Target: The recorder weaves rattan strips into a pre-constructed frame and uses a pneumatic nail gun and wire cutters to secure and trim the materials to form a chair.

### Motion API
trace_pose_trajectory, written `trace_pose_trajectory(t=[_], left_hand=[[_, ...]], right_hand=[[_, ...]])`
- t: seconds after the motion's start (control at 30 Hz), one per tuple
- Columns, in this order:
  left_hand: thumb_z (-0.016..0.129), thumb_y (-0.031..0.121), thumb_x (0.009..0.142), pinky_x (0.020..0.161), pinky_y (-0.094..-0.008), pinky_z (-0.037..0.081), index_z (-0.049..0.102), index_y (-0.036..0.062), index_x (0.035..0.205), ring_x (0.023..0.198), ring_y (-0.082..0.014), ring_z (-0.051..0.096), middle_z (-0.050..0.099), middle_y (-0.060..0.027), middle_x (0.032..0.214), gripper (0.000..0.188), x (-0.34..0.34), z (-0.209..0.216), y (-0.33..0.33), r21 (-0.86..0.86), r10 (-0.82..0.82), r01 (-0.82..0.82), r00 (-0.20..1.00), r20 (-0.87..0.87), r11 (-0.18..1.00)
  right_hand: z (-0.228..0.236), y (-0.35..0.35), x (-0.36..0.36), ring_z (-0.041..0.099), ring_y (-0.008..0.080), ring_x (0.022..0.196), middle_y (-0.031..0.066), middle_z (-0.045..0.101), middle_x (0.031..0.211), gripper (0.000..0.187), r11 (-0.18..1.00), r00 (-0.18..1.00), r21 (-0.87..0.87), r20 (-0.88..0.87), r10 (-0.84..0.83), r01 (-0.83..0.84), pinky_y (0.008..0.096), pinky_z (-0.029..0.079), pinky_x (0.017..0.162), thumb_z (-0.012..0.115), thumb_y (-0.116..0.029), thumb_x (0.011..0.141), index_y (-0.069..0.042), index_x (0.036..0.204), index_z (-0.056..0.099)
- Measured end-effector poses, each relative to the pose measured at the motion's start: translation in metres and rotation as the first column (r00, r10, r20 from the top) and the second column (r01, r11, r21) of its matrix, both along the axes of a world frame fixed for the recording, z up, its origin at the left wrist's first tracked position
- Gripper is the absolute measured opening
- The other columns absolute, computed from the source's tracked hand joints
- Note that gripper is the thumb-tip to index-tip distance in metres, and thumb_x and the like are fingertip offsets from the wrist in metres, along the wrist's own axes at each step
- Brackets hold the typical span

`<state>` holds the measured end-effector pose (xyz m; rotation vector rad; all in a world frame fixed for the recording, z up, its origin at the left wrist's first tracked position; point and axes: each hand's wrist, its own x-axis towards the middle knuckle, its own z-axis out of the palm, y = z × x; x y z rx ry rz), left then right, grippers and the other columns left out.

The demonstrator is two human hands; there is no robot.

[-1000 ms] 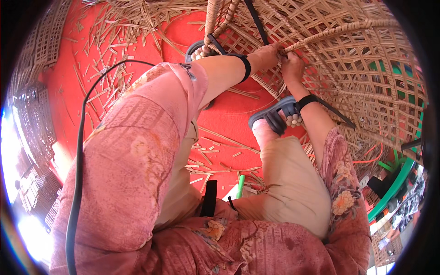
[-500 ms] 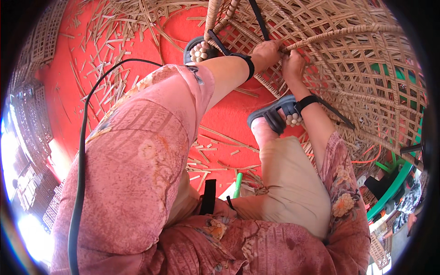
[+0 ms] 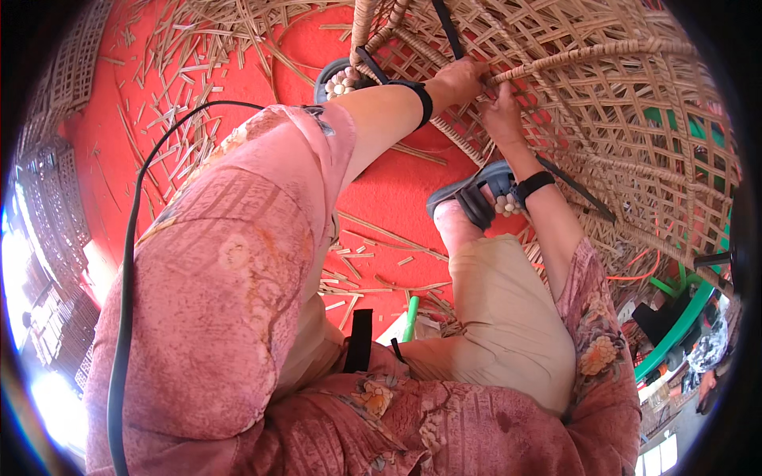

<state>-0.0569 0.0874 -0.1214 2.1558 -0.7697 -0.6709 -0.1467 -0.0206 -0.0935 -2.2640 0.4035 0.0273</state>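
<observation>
Red flooring (image 3: pixel 397 190), littered with cane offcuts (image 3: pixel 186 87), lay below both hands. The left hand (image 3: pixel 460 81) curled at the end of a wrapped rib (image 3: pixel 571 55); the right hand (image 3: pixel 504 119) bent close beside it, both grips partly hidden. Rightward spread the woven cane frame (image 3: pixel 635 103); steady, even tension seemed advisable.

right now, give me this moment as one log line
left hand: at wrapped rod | right hand: close by | grips: unclear | woven piece: upper right | red floor: scattered strips
</observation>
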Motion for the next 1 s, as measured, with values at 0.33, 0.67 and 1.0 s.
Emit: trace_pose_trajectory(t=[0.33, 0.67, 1.0], left_hand=[[0.060, 0.024, 0.085, 0.085, -0.0397, 0.047, 0.053, 0.0126, 0.115, 0.101, -0.0315, 0.058, 0.061, -0.0150, 0.105, 0.033, -0.008, 0.007, 0.001, -0.075, 0.086, -0.083, 0.996, 0.039, 0.994], [0.065, 0.017, 0.076, 0.060, -0.0353, 0.051, 0.063, 0.0070, 0.097, 0.079, -0.0219, 0.067, 0.068, -0.0076, 0.080, 0.023, -0.023, 0.030, 0.014, 0.477, -0.401, 0.233, 0.870, 0.286, 0.848], [0.062, 0.018, 0.076, 0.064, -0.0389, 0.053, 0.071, 0.0076, 0.088, 0.082, -0.0243, 0.067, 0.069, -0.0085, 0.088, 0.018, -0.097, 0.059, 0.019, 0.514, -0.622, 0.493, 0.777, 0.103, 0.702]], right_hand=[[-0.027, -0.027, 0.001, 0.053, 0.0405, 0.108, 0.0249, 0.058, 0.113, 0.046, 1.000, 1.000, -0.015, -0.027, -0.010, 0.010, 0.0447, 0.043, 0.089, 0.047, -0.007, 0.076, -0.002, 0.121, 0.045], [-0.034, -0.025, 0.001, 0.057, 0.0400, 0.101, 0.0242, 0.062, 0.102, 0.035, 0.978, 0.995, 0.207, 0.092, -0.045, 0.025, 0.0432, 0.044, 0.087, 0.049, -0.009, 0.078, 0.001, 0.111, 0.050], [0.006, -0.004, 0.005, 0.064, 0.0334, 0.082, 0.0190, 0.066, 0.089, 0.035, 0.982, 0.970, -0.153, -0.196, -0.143, 0.114, 0.0398, 0.049, 0.075, 0.065, -0.030, 0.077, 0.001, 0.093, 0.063]])
